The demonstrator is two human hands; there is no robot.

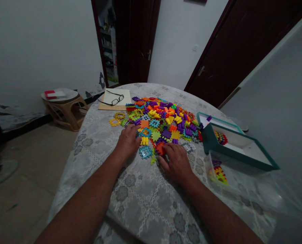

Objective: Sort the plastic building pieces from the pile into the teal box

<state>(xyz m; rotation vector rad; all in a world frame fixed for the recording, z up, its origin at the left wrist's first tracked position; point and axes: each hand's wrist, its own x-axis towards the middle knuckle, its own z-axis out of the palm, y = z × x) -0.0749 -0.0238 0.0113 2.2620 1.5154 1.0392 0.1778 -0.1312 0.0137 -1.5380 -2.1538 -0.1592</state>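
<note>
A heap of colourful plastic building pieces (163, 113) spreads over the table, with square notched tiles and short tube-like connectors mixed together. My left hand (127, 140) rests at the heap's near left edge. Its thumb and forefinger are apart, beside a yellow connector piece (144, 141) and an orange tile (144, 124); its other fingertips are partly hidden. My right hand (177, 161) has its fingers on a red-orange notched tile (160, 148) at the near edge of the heap. Between the hands lie a blue window tile (145, 152) and a green piece (153, 157).
To the right stand a teal box (239, 149) and its lid (220, 122), beside a clear plastic container (224, 179) with several pieces inside. Eyeglasses (114, 101) lie on a paper-topped board (126, 96) at the far left. A stool (66, 108) stands left of the patterned tablecloth (140, 203).
</note>
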